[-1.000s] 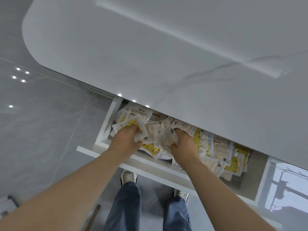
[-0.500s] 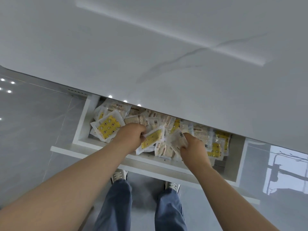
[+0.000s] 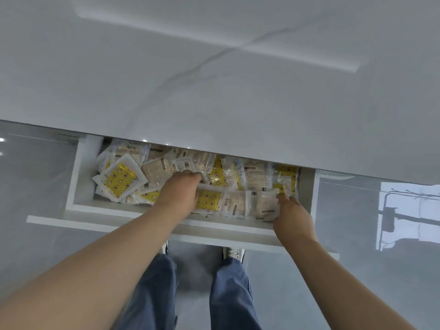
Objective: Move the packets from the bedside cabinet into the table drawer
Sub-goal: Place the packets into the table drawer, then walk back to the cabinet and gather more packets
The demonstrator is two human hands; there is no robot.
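The white table drawer (image 3: 133, 209) stands pulled out under the marble tabletop (image 3: 214, 79) and is filled with several clear packets (image 3: 253, 175), some printed yellow (image 3: 120, 179). My left hand (image 3: 179, 190) reaches into the middle of the drawer, knuckles up, with its fingers curled into the pile around a packet. My right hand (image 3: 294, 214) is at the drawer's right front corner and pinches the edge of a pale packet (image 3: 262, 204) between thumb and fingers. The back of the drawer is hidden under the tabletop. The bedside cabinet is out of view.
The drawer's front panel (image 3: 95, 223) juts toward my legs in blue jeans (image 3: 231, 294) and my white shoes (image 3: 234, 253). Glossy grey floor tiles (image 3: 35, 186) lie to both sides, with a window reflection (image 3: 404, 210) at right.
Both hands have spread apart inside the drawer; the right hand slid to the right front corner with a packet, and the left moved toward the middle. The view tilted, showing the whole drawer.
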